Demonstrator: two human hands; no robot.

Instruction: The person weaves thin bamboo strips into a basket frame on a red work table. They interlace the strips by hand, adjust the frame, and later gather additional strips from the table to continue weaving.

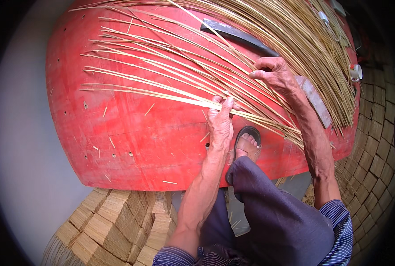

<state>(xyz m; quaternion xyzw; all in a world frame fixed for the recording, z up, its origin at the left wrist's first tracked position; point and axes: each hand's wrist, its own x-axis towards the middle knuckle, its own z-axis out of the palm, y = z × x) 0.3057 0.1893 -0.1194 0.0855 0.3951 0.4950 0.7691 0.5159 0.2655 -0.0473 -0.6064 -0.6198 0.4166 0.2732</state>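
Several thin pale bamboo strips (pixel 162 92) run through my left hand (pixel 221 119), which pinches them between thumb and fingers just above the red board. My right hand (pixel 275 76) hovers over more loose strips (pixel 193 57), farther right. Its fingers are curled toward the thumb, and whether a strip lies between them I cannot make out. Beyond it lies a dark, long-bladed knife (pixel 237 34), its far end hidden near my knuckles. A grey whetstone-like block (pixel 313 101) is beside my right forearm.
A thick bundle of bamboo strips (pixel 312 48) covers the far right of the red board (pixel 117 119). My sandalled foot (pixel 248 146) rests on its near edge. Stacked bundles of cut pieces (pixel 113 226) stand below left and along the right (pixel 375 133). A white mug (pixel 356 72) is at right.
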